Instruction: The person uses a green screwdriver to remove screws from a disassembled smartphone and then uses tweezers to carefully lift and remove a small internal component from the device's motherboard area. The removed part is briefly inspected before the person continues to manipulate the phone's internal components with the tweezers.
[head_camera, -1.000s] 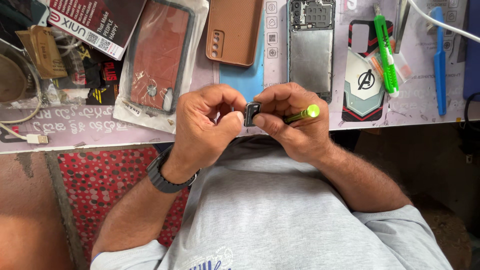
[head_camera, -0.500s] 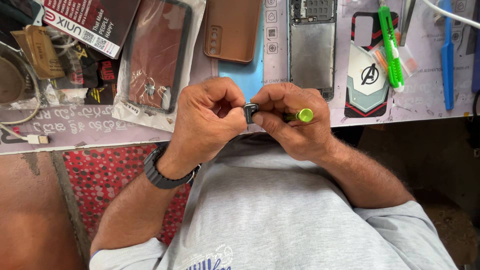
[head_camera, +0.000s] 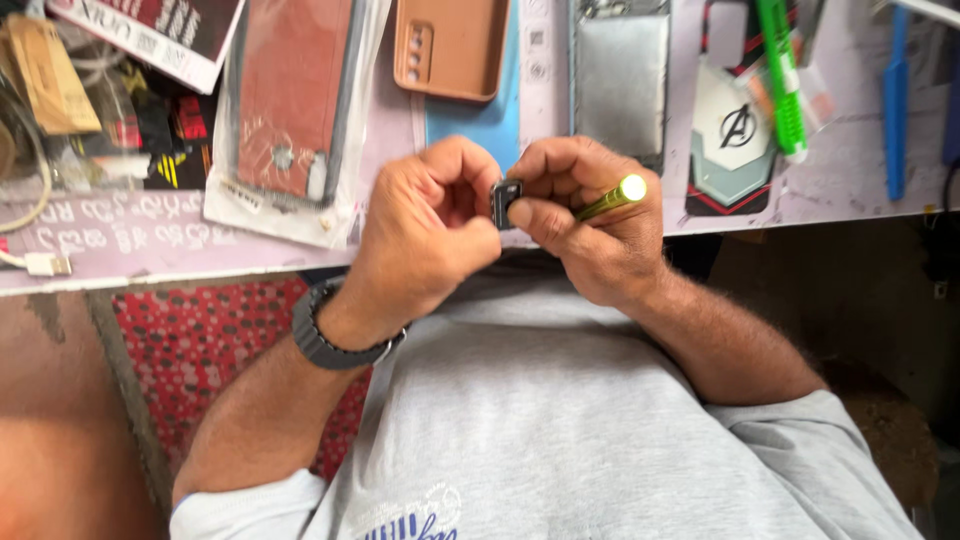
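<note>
The pale lilac worktable (head_camera: 150, 250) runs across the top of the view, bearing a reddish-brown phone case in a clear plastic sleeve (head_camera: 290, 110), a tan phone case (head_camera: 450, 45) and a silver-grey phone back panel (head_camera: 620, 80). Just below the table's edge, over the person's grey shirt, the left hand (head_camera: 425, 235) and right hand (head_camera: 590, 225) meet, fingers curled tight. Both pinch a small dark square part (head_camera: 506, 203) between their fingertips. The right hand also grips a slim yellow-green metal tool (head_camera: 612, 197).

pale worktop (head_camera: 150, 250); red patterned mat (head_camera: 200, 350) below; even light
</note>
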